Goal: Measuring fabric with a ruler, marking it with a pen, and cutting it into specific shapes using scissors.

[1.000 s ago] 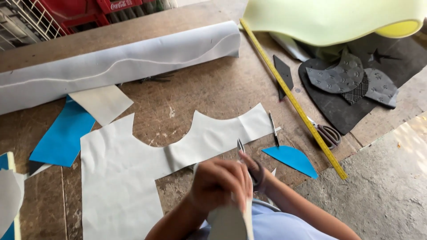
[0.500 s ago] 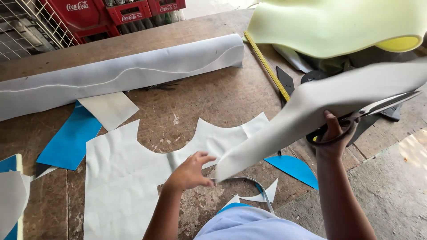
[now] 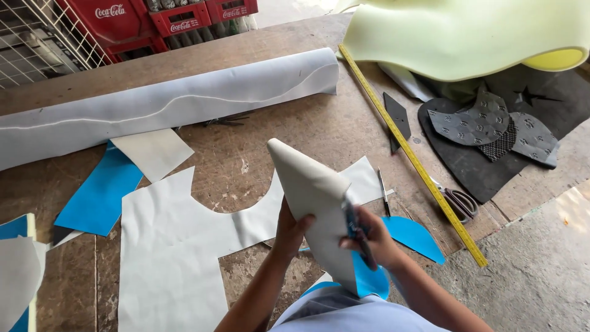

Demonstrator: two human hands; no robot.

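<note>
Half a second back the right hand held the cut off-white piece far out right — now both hands close on it above the person's lap, left hand at its edge, long axis running up-left over the workbench.

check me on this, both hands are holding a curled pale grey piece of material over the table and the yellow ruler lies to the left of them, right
Not quite: the yellow ruler lies to the right of the hands, running diagonally across the table, as the head view shows. The rest holds: the left hand and right hand both hold the curled pale grey piece over the table.
</note>
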